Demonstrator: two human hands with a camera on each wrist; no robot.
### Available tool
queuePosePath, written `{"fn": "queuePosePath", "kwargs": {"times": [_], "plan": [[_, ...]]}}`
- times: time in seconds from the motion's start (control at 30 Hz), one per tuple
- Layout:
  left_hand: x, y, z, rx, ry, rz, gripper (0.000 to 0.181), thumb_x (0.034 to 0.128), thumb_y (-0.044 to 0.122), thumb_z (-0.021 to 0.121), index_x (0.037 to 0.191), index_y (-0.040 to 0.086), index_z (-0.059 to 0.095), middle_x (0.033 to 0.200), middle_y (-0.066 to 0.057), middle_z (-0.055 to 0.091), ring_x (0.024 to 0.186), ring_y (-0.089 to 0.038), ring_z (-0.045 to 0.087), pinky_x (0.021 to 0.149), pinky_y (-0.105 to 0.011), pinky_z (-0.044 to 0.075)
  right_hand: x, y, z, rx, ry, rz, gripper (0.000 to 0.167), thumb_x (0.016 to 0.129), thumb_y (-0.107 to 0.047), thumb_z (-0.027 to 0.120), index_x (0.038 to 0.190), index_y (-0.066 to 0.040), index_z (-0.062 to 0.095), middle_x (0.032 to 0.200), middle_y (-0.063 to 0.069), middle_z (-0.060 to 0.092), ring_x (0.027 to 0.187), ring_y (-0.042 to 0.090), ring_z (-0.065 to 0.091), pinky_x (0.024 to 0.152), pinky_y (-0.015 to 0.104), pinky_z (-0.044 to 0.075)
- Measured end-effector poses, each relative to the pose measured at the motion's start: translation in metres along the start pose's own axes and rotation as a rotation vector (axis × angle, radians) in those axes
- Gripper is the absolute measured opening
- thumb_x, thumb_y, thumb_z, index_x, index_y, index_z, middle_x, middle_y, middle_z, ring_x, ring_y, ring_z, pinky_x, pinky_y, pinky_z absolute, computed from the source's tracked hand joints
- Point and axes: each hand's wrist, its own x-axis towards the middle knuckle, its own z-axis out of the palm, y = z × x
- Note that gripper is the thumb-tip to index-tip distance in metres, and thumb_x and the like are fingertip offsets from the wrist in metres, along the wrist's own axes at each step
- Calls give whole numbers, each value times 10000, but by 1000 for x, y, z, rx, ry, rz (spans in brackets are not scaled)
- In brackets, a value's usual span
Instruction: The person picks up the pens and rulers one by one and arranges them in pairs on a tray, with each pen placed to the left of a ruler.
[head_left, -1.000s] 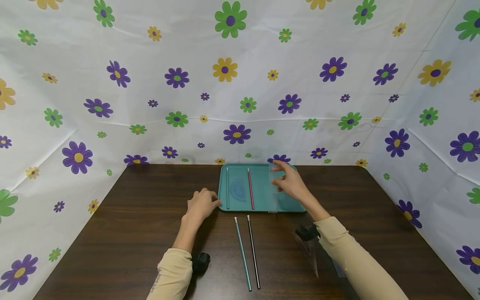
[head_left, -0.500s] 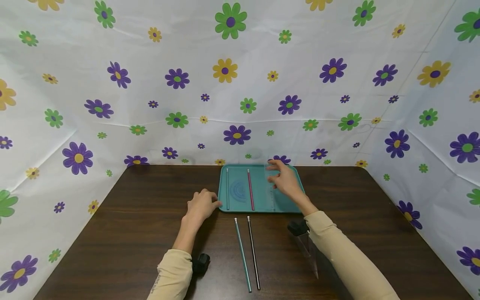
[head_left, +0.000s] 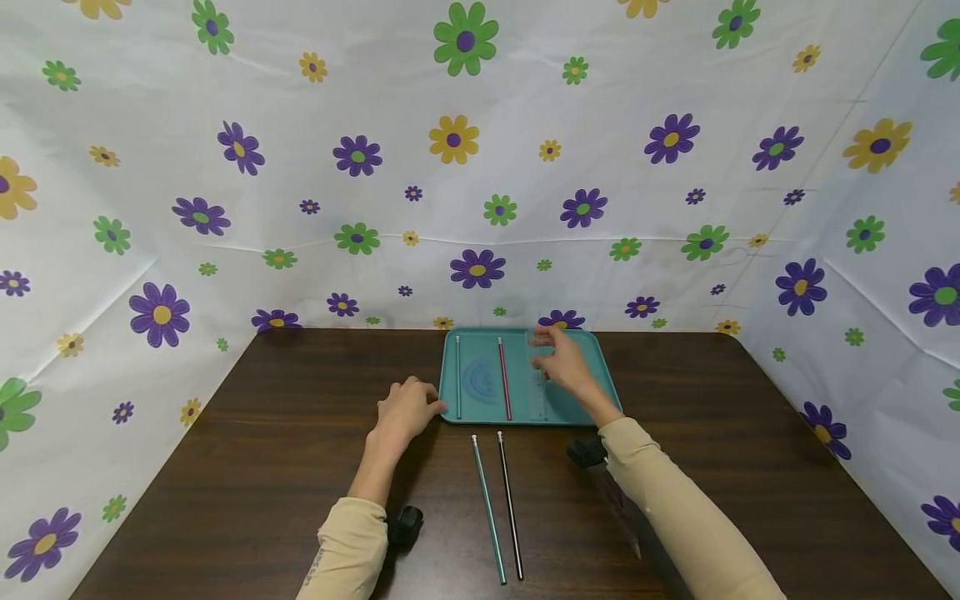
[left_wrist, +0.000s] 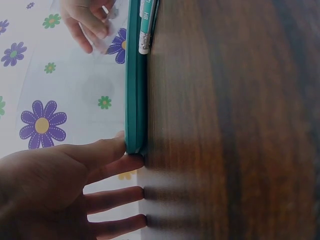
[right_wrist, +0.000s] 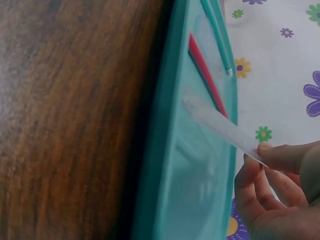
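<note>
My left hand holds the teal tray at its front left corner. In the left wrist view the thumb lies on the tray's rim and the index finger is against the corner, while other fingertips touch the table. Over the tray, my right hand pinches a clear ruler by its far end between thumb and fingers. The ruler slants down toward the tray, right of a red pencil. Farther left in the tray are a blue protractor and a teal pencil.
A teal pencil and a black pencil lie on the dark wooden table before the tray. Beneath my right wrist is a thin clear piece, its shape unclear. A flowered cloth hangs behind the table.
My right hand has moved a little left over the tray, carrying the ruler closer to the red pencil. The left hand stays on the tray's corner.
</note>
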Motion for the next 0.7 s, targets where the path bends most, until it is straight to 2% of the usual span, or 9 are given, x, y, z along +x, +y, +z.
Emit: {"fn": "queuePosePath", "kwargs": {"times": [0.1, 0.2, 0.3, 0.43, 0.7], "plan": [[0, 0, 0, -2, 1, 1, 351, 946, 338, 677, 1201, 99, 712, 1307, -184, 585, 1240, -464, 481, 979, -742, 366, 1, 5, 2, -27, -2, 13, 522, 941, 11, 610, 1436, 8, 445, 1381, 229, 560, 733, 253, 648, 595, 311, 515], [0, 0, 0, -2, 3, 1, 342, 945, 333, 679, 1190, 97, 717, 1304, -188, 587, 1237, -467, 483, 976, -742, 368, 2, 9, 5, -86, 3, 6, 469, 938, 3, 617, 1391, 17, 495, 1352, 233, 572, 798, 274, 652, 630, 331, 530], [0, 0, 0, -4, 6, 0, 332, 945, 328, 680, 1178, 95, 721, 1298, -188, 589, 1234, -468, 485, 975, -742, 368, 3, 11, 10, -176, 16, -18, 424, 934, -9, 627, 1348, 24, 542, 1338, 232, 584, 1013, 345, 654, 801, 426, 561], [-1, 1, -1, -8, 6, 0, 329, 946, 327, 678, 1173, 93, 722, 1295, -188, 590, 1235, -469, 483, 974, -738, 370, 3, 11, 16, -285, 10, -26, 392, 938, -34, 627, 1320, 39, 575, 1338, 236, 590, 1242, 396, 558, 1019, 515, 472], [-1, 1, 0, -11, 4, -2, 332, 947, 330, 677, 1176, 94, 719, 1291, -184, 592, 1240, -466, 481, 983, -748, 358, 5, 13, 24, -402, -31, -5, 365, 954, -75, 625, 1293, 61, 614, 1345, 254, 566, 1279, 405, 517, 1064, 520, 433]]}}
